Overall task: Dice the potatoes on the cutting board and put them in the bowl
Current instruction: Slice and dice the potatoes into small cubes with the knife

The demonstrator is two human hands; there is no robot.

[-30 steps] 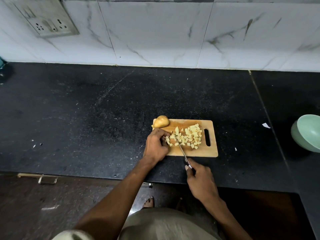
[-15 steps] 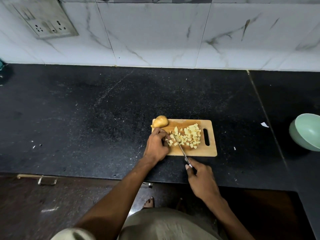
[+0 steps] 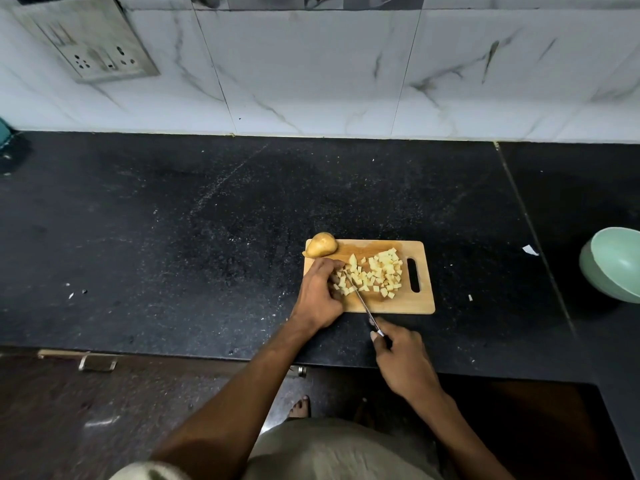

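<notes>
Left hand (image 3: pixel 320 294) curls on potato strips at wooden cutting board (image 3: pixel 422 303) w/ dice pile (image 3: pixel 381 271); right hand (image 3: pixel 403 362) clamps knife (image 3: pixel 360 297); pieces likely firm, wet, slippery—pin w/ curled fingertips; mint bowl (image 3: pixel 613 263) well apart.

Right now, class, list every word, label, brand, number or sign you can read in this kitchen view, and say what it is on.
None can be read. The switch and socket plate on the wall is blurred; the cutting board, knife and green bowl show no print.
</notes>
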